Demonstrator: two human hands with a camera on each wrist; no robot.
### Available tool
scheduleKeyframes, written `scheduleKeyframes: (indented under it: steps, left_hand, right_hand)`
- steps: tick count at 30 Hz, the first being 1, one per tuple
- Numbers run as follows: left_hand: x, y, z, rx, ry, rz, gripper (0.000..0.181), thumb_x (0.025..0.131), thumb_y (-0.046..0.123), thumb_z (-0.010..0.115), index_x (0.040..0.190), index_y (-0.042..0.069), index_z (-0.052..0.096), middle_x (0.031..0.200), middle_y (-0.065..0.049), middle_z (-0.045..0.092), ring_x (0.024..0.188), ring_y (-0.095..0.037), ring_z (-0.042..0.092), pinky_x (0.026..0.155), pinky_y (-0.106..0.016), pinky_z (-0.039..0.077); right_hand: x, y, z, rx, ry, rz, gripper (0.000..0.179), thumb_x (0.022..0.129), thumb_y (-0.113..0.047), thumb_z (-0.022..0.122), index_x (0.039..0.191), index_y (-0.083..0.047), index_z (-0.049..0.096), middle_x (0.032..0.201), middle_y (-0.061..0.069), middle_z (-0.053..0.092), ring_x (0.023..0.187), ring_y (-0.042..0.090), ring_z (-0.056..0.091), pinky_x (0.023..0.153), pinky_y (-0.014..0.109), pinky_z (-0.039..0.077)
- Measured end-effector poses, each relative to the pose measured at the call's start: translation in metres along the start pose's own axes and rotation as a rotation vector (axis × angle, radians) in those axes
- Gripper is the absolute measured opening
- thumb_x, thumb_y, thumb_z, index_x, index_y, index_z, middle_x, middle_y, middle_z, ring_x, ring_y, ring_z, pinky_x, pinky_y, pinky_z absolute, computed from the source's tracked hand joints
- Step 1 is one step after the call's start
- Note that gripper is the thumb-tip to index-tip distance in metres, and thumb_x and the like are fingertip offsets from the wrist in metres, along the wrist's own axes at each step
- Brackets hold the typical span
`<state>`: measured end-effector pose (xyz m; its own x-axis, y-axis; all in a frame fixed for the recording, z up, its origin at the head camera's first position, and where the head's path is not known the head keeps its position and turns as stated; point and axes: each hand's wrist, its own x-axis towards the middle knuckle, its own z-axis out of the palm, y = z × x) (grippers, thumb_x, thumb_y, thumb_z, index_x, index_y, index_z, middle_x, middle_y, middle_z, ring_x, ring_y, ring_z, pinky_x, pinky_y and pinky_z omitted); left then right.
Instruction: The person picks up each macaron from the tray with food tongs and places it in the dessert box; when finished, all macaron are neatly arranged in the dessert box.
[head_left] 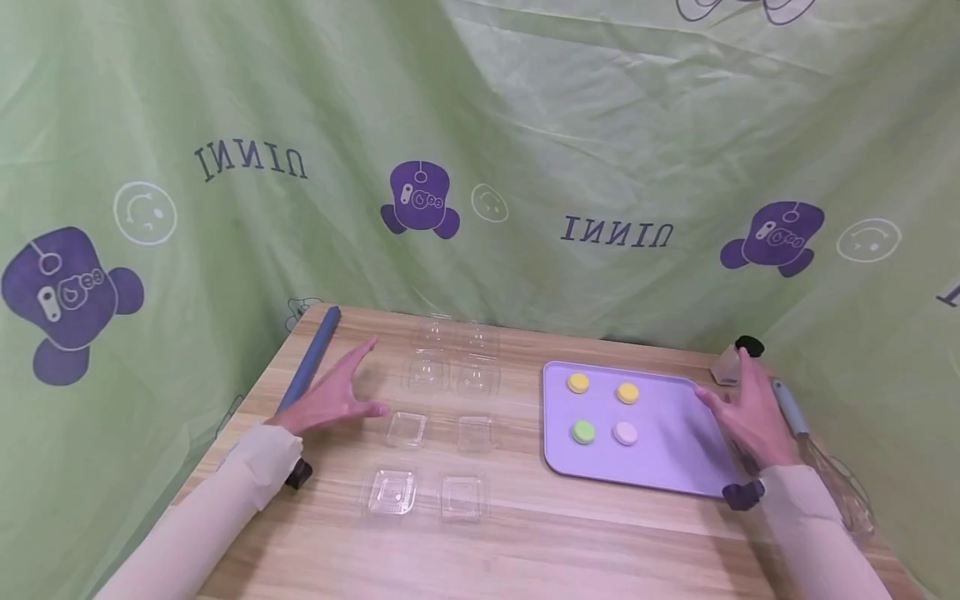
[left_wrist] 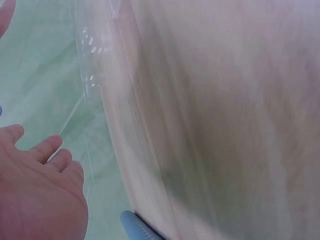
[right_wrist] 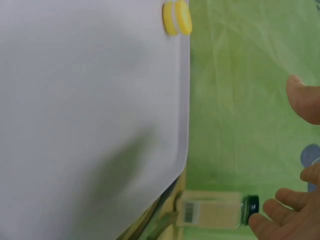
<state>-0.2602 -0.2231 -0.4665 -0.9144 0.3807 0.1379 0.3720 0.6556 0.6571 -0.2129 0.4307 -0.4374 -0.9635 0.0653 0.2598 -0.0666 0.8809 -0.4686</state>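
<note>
Left hand (head_left: 330,400) and right hand (head_left: 757,421) spread wide, empty; macarons (head_left: 583,432) sit apart on a tray (head_left: 671,433), probably for easy grasping.

1. Rod (head_left: 311,358): along left edge of table (head_left: 540,542).
2. Container pieces (head_left: 475,379): two columns, between rod and tray (head_left: 675,433).
3. Macarons (head_left: 583,432): on tray's left half.
4. Bottle (head_left: 726,367): near table's back right corner.
5. Whisk (head_left: 791,407): right edge.

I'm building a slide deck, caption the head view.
Left hand and right hand over a wood-grain table, four macarons on a lilac tray, clear plastic containers alongside.
</note>
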Motion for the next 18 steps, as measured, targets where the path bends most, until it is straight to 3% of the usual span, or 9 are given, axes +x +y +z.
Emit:
scheduleKeyframes:
  steps: [10, 18]
  left_hand:
    - [-0.008, -0.001, 0.006, -0.121, -0.034, -0.017, 0.12, 0.077, 0.034, 0.086, 0.165, 0.019, 0.006, 0.165, -0.024, 0.027, 0.152, -0.048, 0.025, 0.119, -0.075, 0.022]
    - [-0.015, -0.002, 0.01, -0.151, -0.07, -0.06, 0.115, 0.078, 0.034, 0.086, 0.164, 0.018, 0.011, 0.162, -0.021, 0.036, 0.148, -0.046, 0.035, 0.118, -0.071, 0.03]
  right_hand:
    - [-0.005, 0.02, 0.001, 0.031, 0.022, 0.028, 0.098, 0.097, -0.041, 0.064, 0.163, -0.006, 0.0, 0.16, 0.042, 0.014, 0.138, 0.068, 0.022, 0.107, 0.083, 0.021]
    - [-0.011, 0.037, 0.003, -0.029, -0.002, 0.07, 0.09, 0.098, -0.036, 0.064, 0.156, 0.01, 0.014, 0.139, 0.051, 0.035, 0.119, 0.068, 0.04, 0.092, 0.081, 0.037]
